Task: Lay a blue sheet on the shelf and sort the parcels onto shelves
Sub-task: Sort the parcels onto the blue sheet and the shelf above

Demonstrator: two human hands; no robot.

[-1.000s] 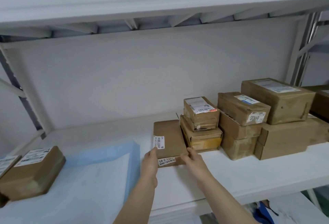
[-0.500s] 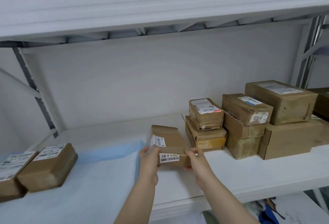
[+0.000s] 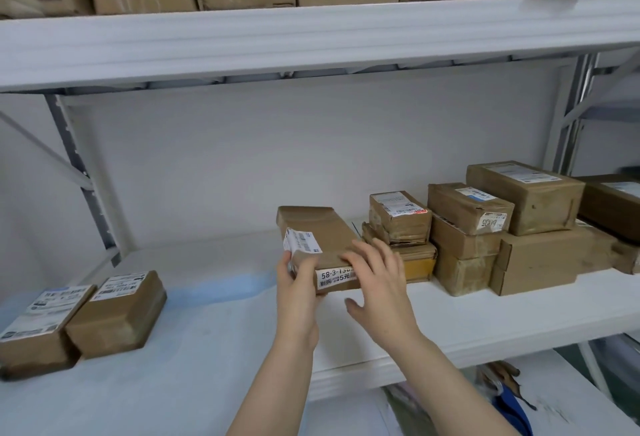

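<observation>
Mid-sort, the left hand [image 3: 298,283] grips the tilted cardboard parcel [image 3: 322,231] while the right hand [image 3: 377,283] rests straight-fingered against it; next, probably, a place on the blue sheet [image 3: 221,288].

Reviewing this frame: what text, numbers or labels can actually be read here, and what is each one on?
"58-3-13", rest hidden by the right hand: white sticker on the front of the flat brown cardboard parcel the left hand grips.
"5元": same sticker, lower line; characters before it blurred.
"9004", uncertain: white tag on the small brown taped box topping a stack further right.
Other shipping labels: too small or blurred.
</observation>
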